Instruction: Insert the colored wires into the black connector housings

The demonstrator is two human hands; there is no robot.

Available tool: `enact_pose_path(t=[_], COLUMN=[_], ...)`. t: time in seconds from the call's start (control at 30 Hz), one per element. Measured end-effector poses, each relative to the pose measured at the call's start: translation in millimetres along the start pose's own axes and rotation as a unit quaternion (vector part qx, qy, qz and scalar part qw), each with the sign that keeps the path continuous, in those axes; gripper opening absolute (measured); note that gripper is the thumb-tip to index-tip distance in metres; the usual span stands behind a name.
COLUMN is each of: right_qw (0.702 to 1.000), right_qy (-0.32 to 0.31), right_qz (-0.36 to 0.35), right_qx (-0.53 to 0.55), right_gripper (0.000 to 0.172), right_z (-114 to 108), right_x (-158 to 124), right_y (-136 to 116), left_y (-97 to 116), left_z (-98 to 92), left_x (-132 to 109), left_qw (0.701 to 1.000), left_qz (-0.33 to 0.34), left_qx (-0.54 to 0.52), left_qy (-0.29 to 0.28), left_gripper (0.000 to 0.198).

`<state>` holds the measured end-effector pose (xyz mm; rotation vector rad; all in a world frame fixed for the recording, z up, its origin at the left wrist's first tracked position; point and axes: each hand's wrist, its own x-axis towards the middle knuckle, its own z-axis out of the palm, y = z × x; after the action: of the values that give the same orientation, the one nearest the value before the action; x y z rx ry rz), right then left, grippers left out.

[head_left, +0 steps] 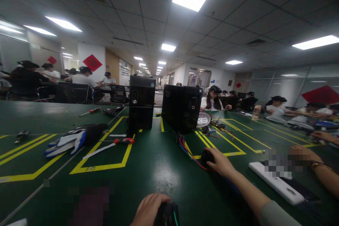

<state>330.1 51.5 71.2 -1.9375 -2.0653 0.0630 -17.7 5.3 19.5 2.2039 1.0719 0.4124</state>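
Observation:
At the bottom edge, my left hand (150,209) curls over a black box-like part (167,215) that has a green wire on it. Its kind is not clear, and the frame cuts it off. My right hand (221,162) reaches forward with its fingers closed on a small black part (205,156) at the tabletop. Red and blue wires (189,152) run from near that part to a dark connector (180,139) in front of the right-hand computer case. My right fingers partly hide the small part.
Two black computer cases, one left (141,104) and one right (181,107), stand on the green table (159,180). To the left lie a red-handled screwdriver (124,141) and gloves (66,143). A white basket (203,120) stands behind; another person's hand (304,155) is near a white power strip (277,183).

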Motion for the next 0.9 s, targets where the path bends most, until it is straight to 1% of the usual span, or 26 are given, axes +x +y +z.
enact_pose_path(t=[0.07, 0.1, 0.2, 0.27, 0.33, 0.4, 0.47, 0.5, 0.53, 0.6, 0.63, 0.7, 0.77, 0.9], right_qw=[1.000, 0.999, 0.991, 0.983, 0.977, 0.975, 0.979, 0.984, 0.989, 0.995, 0.995, 0.990, 0.984, 0.979], right_qy=[0.000, -0.012, -0.085, -0.138, -0.170, -0.181, -0.166, -0.147, -0.124, -0.083, -0.072, -0.070, -0.081, -0.088], right_qz=[-0.029, -0.047, -0.096, -0.111, -0.116, -0.120, -0.111, -0.096, -0.074, -0.017, 0.010, 0.050, 0.072, 0.101], right_qx=[0.012, 0.020, 0.044, 0.054, 0.056, 0.050, 0.034, 0.020, 0.001, -0.046, -0.071, -0.114, -0.141, -0.156], right_gripper=[0.060, 0.062, 0.063, 0.062, 0.066, 0.075, 0.081, 0.077, 0.067, 0.039, 0.028, 0.015, 0.012, 0.015], right_z=[-9, -14, -27, -32, -35, -37, -39, -40, -40, -41, -40, -36, -30, -18], right_x=[-9, -14, -32, -43, -52, -56, -55, -54, -51, -47, -45, -43, -43, -43], right_y=[-6, -9, -18, -22, -24, -23, -18, -14, -10, -2, 1, 4, 4, -1], left_y=[1, 2, 6, 9, 9, 8, 5, 4, 3, 3, 4, 5, 8, 11], left_z=[-0.8, -1.4, -3.6, -4.2, -3.6, -2.1, -0.5, 0.1, 0.6, 1.1, 1.1, 0.9, 0.5, -1.0], left_x=[-1, -3, -10, -13, -14, -12, -9, -8, -8, -9, -11, -14, -16, -19], left_qw=[1.000, 1.000, 1.000, 0.999, 0.999, 0.999, 1.000, 1.000, 1.000, 0.999, 0.999, 0.998, 0.998, 0.998], left_qz=[0.000, 0.000, 0.020, 0.038, 0.038, 0.025, 0.016, 0.015, 0.017, 0.026, 0.033, 0.043, 0.047, 0.043], left_qx=[-0.007, -0.009, -0.011, -0.013, -0.011, -0.008, -0.007, -0.009, -0.010, -0.013, -0.017, -0.022, -0.021, -0.020], left_qy=[0.000, -0.002, 0.006, 0.023, 0.028, 0.018, 0.009, 0.008, 0.009, 0.017, 0.023, 0.035, 0.041, 0.047], left_gripper=[0.049, 0.048, 0.048, 0.050, 0.050, 0.050, 0.050, 0.050, 0.050, 0.050, 0.050, 0.047, 0.047, 0.047])
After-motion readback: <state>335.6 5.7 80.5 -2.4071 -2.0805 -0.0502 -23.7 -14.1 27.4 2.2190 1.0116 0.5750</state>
